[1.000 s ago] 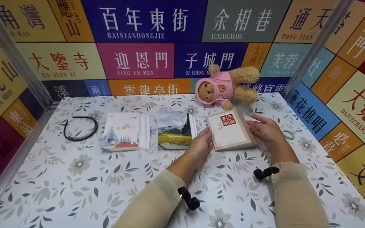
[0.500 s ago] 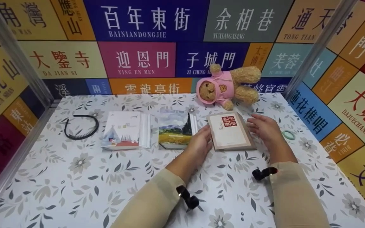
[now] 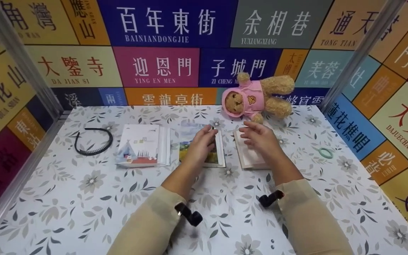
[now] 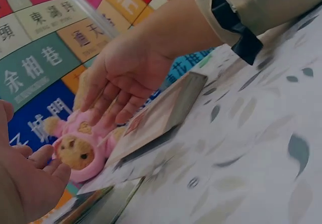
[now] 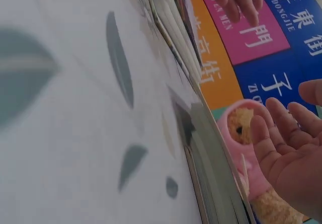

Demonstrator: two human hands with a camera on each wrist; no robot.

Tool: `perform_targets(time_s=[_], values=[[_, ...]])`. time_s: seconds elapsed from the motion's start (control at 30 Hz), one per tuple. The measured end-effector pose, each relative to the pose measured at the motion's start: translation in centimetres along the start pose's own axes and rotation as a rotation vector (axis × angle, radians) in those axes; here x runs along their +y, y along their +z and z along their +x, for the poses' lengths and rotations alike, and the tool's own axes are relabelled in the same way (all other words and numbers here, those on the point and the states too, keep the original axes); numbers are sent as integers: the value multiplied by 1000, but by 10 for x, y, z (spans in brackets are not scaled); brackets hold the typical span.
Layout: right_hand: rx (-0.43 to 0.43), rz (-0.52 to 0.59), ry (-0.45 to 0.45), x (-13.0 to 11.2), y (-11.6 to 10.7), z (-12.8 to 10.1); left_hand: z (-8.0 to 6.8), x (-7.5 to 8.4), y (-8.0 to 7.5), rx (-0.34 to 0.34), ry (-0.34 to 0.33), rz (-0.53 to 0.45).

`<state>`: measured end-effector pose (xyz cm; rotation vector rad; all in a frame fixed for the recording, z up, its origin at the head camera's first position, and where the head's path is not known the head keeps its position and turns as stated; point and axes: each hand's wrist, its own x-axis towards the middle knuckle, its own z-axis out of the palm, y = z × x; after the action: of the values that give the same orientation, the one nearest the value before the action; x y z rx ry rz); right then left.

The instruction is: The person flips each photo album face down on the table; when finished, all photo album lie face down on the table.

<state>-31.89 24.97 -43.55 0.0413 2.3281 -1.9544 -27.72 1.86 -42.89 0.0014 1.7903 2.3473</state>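
Both hands hover open, gripping nothing — left hand point(image 3: 201, 143) over the painting-cover book point(image 3: 217, 157), right hand point(image 3: 259, 140) over the beige book point(image 3: 248, 159), mid-frame. A careless sweep could knock the teddy bear point(image 3: 257, 97) just behind.

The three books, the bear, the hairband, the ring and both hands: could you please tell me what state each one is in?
tent-cover book: closed, flat.
landscape-cover book: closed, flat, under the left hand.
beige book: closed, flat, below the right hand.
teddy bear: lying on its side.
black hairband: lying flat, untouched.
green ring: lying flat, untouched.
left hand: fingers relaxed, holding nothing.
right hand: fingers straight, above the book, holding nothing.
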Motion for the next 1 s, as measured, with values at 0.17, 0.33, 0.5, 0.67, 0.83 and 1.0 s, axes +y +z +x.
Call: perform_targets(time_s=[0.17,0.33,0.5,0.67,0.83,1.0], values=[[-49,32,-3,-5,30,4,-3,9,-35,69,45,-22],[-93,54,-3,-13,58,7,-3,19,-67,96,70,-53],[-116,84,3,-13,81,9,-5,22,-91,118,73,-14],[-117,55,31,-1,91,8,-4,17,-101,161,14,2],[-119,51,53,4,91,6,0,11,-99,161,-57,-17],[-106,56,50,9,88,6,1,2,-98,59,-164,-112]])
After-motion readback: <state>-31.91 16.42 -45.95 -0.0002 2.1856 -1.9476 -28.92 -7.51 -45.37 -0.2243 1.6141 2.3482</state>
